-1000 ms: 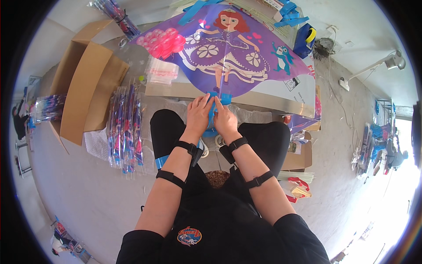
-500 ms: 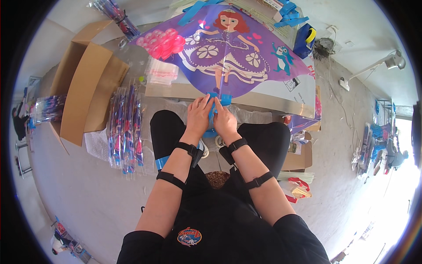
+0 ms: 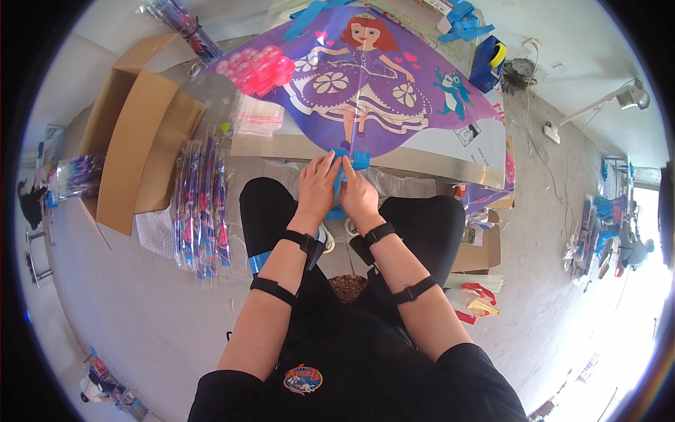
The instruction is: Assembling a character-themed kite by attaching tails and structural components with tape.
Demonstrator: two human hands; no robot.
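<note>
A purple kite [image 3: 394, 130], printed with a red-haired princess, pink balloons and a small blue animal, lies spread over a box-like work surface. Its lower tip points toward me. At that tip is a blue ribbon tail [image 3: 362, 160], part of it sticking out to the right and part hanging down below the fingers. My left hand [image 3: 316, 191] has its fingers closed on the ribbon where it meets the kite. Close beside it, my right hand [image 3: 359, 193] pinches the same spot. The fingers cover the exact join.
A dark blue tape dispenser [image 3: 487, 65] stands by the kite's right corner, with blue ribbons [image 3: 464, 24] behind it. At left are an open cardboard box [image 3: 137, 141] and bundles of wrapped kites [image 3: 202, 204]. Clear plastic bags [image 3: 256, 116] lie under the kite's left edge.
</note>
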